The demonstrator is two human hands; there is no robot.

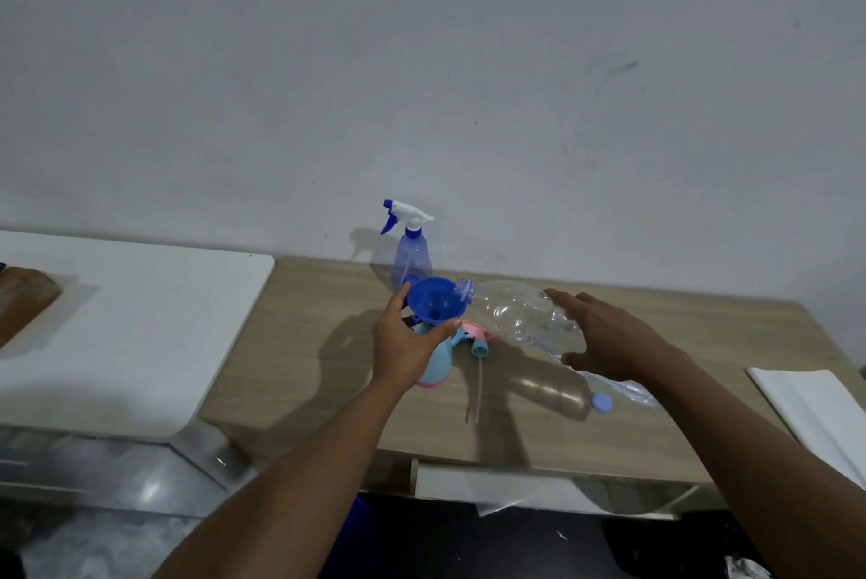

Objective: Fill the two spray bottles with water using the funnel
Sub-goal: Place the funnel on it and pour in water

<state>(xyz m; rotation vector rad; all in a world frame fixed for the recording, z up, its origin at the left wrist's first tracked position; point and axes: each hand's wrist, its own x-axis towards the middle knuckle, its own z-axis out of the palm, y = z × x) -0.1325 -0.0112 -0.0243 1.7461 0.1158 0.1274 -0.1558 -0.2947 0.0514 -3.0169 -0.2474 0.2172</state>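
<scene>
Holding the light blue spray bottle with a pink base [433,367] in my left hand [410,344], my fingers wrap around its neck, under the blue plastic funnel [433,299] sitting in its top. My right hand [609,334] grips the clear plastic water bottle [515,313], tipped with its mouth at the funnel's rim. The see-through blue spray bottle [410,250] stands at the wooden table's [328,367] back edge. A round blue cap [601,402] lies near the front edge.
</scene>
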